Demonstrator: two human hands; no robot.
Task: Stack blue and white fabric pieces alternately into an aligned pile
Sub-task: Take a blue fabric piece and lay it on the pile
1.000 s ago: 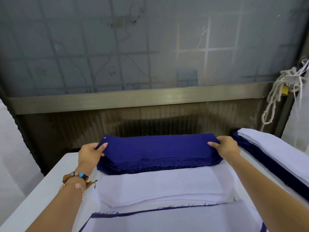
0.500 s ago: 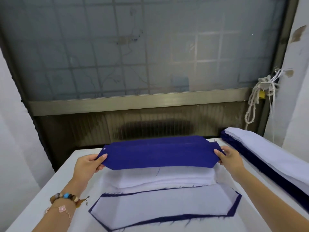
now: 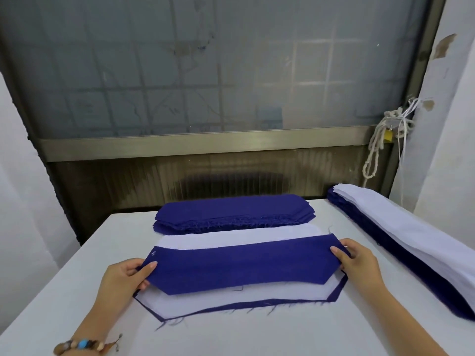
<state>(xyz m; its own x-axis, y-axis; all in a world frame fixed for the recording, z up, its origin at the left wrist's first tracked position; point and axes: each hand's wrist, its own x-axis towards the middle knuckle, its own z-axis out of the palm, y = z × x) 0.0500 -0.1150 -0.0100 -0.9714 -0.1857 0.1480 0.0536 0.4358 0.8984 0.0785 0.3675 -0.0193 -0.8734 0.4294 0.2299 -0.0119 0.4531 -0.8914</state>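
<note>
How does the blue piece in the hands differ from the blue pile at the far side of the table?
The blue piece is a single layer; the blue pile has many frayed layers. The left hand and right hand pinch the blue piece at its ends over a white piece; the blue pile lies untouched on the table. Both are dark blue, long, with cut corners.

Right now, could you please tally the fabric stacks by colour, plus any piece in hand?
Blue stack: 1
White stack: 1
Mixed blue-and-white piles: 2, the near pile and the right-edge pile
Loose blue piece, held by left hand and right hand: 1
Total: 5
</note>
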